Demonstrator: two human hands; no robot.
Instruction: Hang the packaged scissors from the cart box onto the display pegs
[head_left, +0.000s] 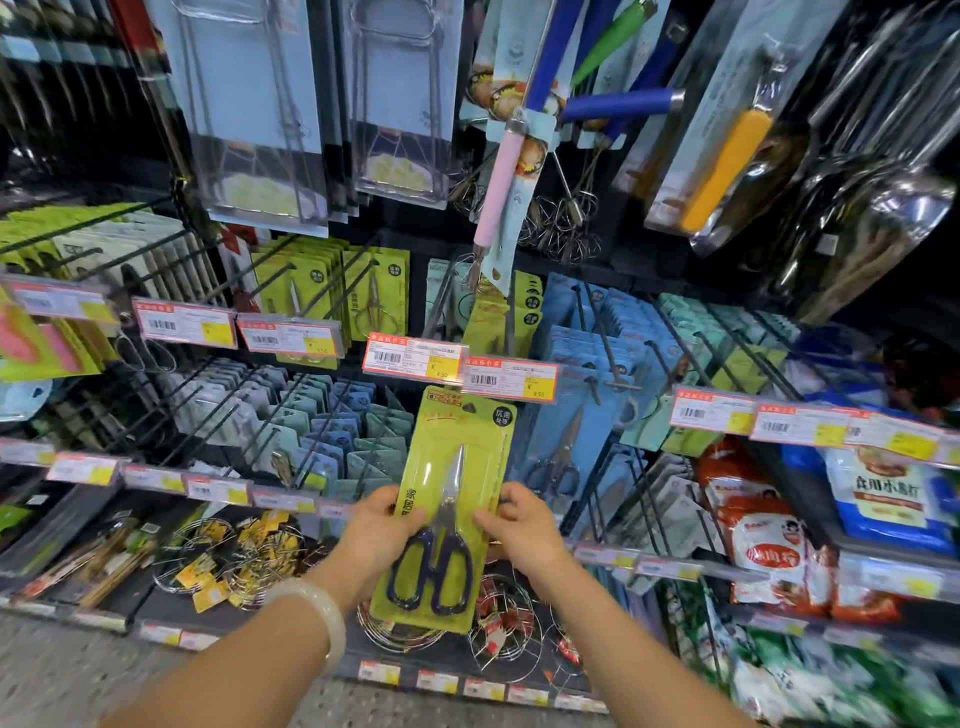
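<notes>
Left hand (382, 525) and right hand (519, 525) each pinch a side of the scissors pack (447, 509), held upright just below the price tag (413, 358). Hanging step: next, its top hole must meet the peg, hidden behind that tag.

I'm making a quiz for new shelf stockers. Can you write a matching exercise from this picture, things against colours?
Things:
1. card package of scissors held in both hands
2. scissor handles
3. bangle on the left wrist
4. long handle of the hanging whisk

Colours:
A. pink
B. yellow-green
C. pale white
D. dark blue

Pairs: 1-B, 2-D, 3-C, 4-A
</notes>
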